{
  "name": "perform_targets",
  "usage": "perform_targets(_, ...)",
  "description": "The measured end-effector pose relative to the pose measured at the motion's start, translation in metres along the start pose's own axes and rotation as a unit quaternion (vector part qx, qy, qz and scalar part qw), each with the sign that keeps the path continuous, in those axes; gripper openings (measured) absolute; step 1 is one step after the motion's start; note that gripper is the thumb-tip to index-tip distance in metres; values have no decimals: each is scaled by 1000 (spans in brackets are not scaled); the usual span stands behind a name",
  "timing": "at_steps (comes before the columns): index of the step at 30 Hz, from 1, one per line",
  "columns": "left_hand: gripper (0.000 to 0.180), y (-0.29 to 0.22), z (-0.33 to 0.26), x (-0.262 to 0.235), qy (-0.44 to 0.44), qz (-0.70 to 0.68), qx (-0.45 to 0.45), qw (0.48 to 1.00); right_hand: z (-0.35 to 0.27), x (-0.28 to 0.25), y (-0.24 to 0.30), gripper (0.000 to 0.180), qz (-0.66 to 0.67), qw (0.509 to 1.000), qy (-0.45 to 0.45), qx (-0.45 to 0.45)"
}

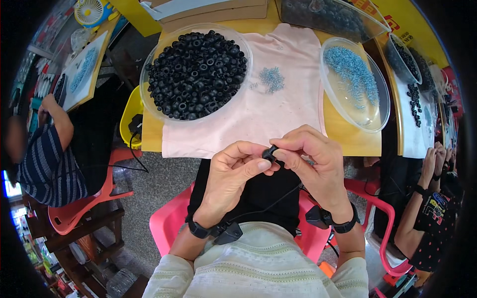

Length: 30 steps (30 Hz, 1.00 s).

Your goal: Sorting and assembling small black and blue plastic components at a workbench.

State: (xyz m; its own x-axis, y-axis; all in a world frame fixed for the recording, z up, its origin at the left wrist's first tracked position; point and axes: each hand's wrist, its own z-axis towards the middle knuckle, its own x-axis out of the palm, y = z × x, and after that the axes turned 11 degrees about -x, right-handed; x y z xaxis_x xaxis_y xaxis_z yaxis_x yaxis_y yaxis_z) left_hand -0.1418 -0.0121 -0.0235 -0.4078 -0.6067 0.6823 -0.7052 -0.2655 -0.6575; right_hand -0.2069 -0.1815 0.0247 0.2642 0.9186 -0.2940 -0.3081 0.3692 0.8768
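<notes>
Over my lap, just off the table's front edge, my left hand (237, 170) pinches a small rounded black plastic part (270, 153). The fingertips of my right hand (313, 158) press on the same part from the other side. A bit of pale blue shows under the right fingers, too small to make out surely. Beyond my hands, a large clear round tub (145, 94) is heaped with similar black parts (198, 74). A small pile of light blue springs (272, 79) lies on a pink cloth (293, 109). More springs (352, 69) fill part of a tilted clear bowl (368, 121) at the right.
The pink cloth covers much of the wooden table (357, 144). A cardboard box (213, 12) and a clear bin (323, 17) of black parts stand at the back. A yellow basket (130, 111) is by the left edge. Other people sit at tables on both sides.
</notes>
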Motion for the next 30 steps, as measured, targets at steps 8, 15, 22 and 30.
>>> perform_targets(8, 16, 8, 4, -6, 18, -31, -19, 999, -5, 3, -10, 22, -93, 992, 6, -81)
perform_targets(15, 10, 5, 7, -1, 50, -102, -96, 989, -10, 2, -7, 41, -164, 979, 18, -120)
perform_targets(22, 10, 7, 7, 7, 35, -112, -112, 987, -13, 1, -14, 42, -201, 969, 6, -146)
perform_targets(30, 12, 20, 9, -3, -18, -32, -117, 992, -23, 1, -33, 36, -202, 966, 11, -163)
